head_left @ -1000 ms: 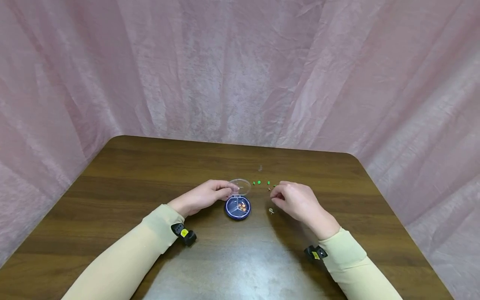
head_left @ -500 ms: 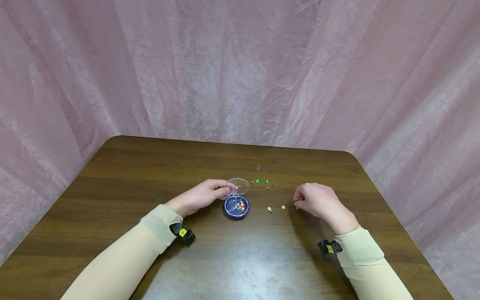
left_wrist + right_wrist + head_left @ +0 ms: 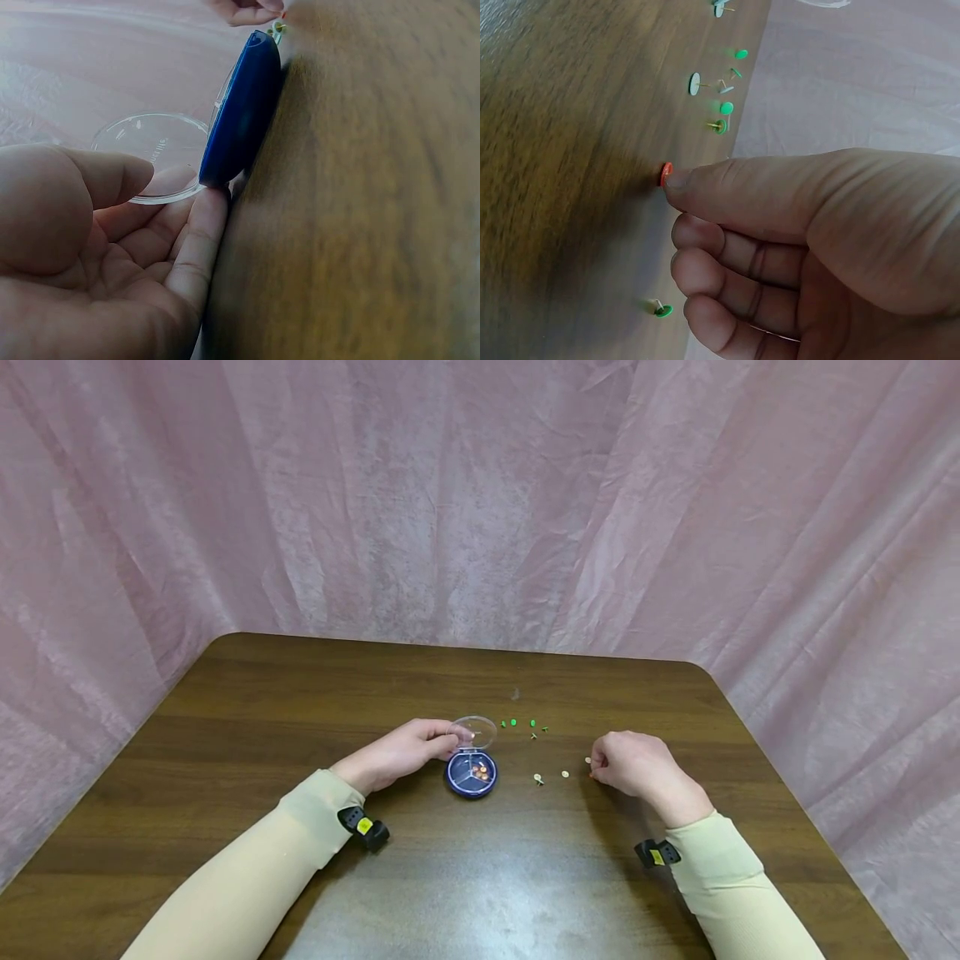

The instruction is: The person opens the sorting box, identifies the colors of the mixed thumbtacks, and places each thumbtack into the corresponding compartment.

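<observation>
My left hand (image 3: 405, 752) holds the raised clear lid (image 3: 146, 139) of a round blue pill case (image 3: 469, 793); the thumb is on one side of the lid and the fingers are behind and below it. Several copper-coloured thumbtacks (image 3: 482, 772) lie in the case's right compartment. Right of the case, my right hand (image 3: 637, 768) is low over the table. Its thumb tip presses on a red thumbtack (image 3: 666, 174) that it pinches at the tabletop; the index finger is mostly hidden behind the thumb.
Green thumbtacks (image 3: 513, 722) lie scattered beyond the case to its right. Pale thumbtacks (image 3: 566, 774) lie between the case and my right hand. The brown wooden table (image 3: 360, 685) ends at a pink curtain (image 3: 480, 510).
My right hand has moved right, away from the green thumbtacks, to the red one, uncovering pale thumbtacks. In the last half second it has barely shifted. My left hand stays at the lid.
</observation>
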`<action>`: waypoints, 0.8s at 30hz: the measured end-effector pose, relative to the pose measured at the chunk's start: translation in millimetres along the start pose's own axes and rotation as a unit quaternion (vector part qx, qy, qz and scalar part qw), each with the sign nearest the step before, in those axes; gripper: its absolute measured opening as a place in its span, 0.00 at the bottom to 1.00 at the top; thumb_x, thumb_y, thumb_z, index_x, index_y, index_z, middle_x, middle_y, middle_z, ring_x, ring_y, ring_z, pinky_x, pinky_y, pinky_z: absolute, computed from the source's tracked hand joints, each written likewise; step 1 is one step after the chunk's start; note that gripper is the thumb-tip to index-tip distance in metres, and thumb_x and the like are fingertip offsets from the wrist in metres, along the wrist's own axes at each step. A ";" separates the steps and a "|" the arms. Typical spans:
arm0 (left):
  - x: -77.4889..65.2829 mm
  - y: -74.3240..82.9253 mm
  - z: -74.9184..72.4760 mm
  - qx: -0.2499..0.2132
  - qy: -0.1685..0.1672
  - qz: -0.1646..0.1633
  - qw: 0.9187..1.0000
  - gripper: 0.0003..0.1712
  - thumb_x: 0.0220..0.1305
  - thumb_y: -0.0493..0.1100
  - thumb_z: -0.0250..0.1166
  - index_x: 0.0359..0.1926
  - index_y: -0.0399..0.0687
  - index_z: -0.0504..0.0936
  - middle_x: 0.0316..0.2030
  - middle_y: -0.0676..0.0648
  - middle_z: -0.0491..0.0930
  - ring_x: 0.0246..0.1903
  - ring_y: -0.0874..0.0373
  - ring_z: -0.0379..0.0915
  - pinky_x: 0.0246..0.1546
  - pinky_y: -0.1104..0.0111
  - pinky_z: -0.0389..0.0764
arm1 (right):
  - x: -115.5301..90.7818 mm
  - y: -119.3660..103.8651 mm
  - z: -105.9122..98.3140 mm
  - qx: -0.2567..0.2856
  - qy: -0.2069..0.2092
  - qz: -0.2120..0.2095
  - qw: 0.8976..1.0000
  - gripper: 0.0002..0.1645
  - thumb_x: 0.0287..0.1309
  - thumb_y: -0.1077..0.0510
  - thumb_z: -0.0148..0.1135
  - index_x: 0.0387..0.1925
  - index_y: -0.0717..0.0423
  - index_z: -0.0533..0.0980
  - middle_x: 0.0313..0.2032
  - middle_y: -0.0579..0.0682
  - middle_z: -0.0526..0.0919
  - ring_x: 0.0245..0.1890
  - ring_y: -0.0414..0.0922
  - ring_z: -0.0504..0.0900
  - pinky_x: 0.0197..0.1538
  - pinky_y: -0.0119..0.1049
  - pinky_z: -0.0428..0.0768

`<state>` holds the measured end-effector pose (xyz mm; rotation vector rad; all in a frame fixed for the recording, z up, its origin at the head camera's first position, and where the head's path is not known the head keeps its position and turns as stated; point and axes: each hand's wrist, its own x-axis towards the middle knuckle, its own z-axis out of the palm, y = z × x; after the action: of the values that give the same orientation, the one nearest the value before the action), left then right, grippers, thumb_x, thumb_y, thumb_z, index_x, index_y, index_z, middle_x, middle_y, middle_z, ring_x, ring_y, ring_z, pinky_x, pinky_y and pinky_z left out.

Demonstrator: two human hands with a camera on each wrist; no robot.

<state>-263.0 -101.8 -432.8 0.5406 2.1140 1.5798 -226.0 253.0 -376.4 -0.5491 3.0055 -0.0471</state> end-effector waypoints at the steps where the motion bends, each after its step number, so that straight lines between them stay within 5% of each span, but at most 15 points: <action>1: 0.0 0.2 0.1 0.000 -0.001 0.001 1.000 0.19 0.76 0.45 0.55 0.61 0.44 0.79 0.54 0.49 0.81 0.53 0.55 0.78 0.58 0.64 0.74 | 0.0 0.2 0.2 -0.001 0.000 0.001 1.000 0.14 0.50 0.57 0.67 0.17 0.39 0.73 0.19 0.36 0.72 0.23 0.40 0.69 0.28 0.38 0.70; 16: -2.1 2.3 -0.7 0.001 -0.004 0.005 1.000 0.20 0.76 0.45 0.54 0.62 0.40 0.78 0.55 0.47 0.80 0.53 0.54 0.78 0.58 0.63 0.74 | 3.1 -1.8 1.8 -0.007 -0.005 0.005 1.000 0.12 0.46 0.60 0.61 0.18 0.38 0.73 0.20 0.36 0.72 0.24 0.40 0.69 0.28 0.38 0.70; 24: -2.7 3.0 -0.4 -0.001 -0.007 0.005 1.000 0.21 0.76 0.44 0.54 0.63 0.40 0.77 0.56 0.45 0.80 0.54 0.53 0.77 0.58 0.63 0.74 | 1.2 -5.8 -3.0 0.021 0.042 -0.002 0.999 0.09 0.54 0.54 0.66 0.22 0.37 0.77 0.22 0.34 0.75 0.25 0.38 0.72 0.29 0.39 0.73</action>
<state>-260.8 -102.8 -429.5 0.5612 2.1032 1.5790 -225.4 247.2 -373.3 -0.5642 3.0771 -0.1359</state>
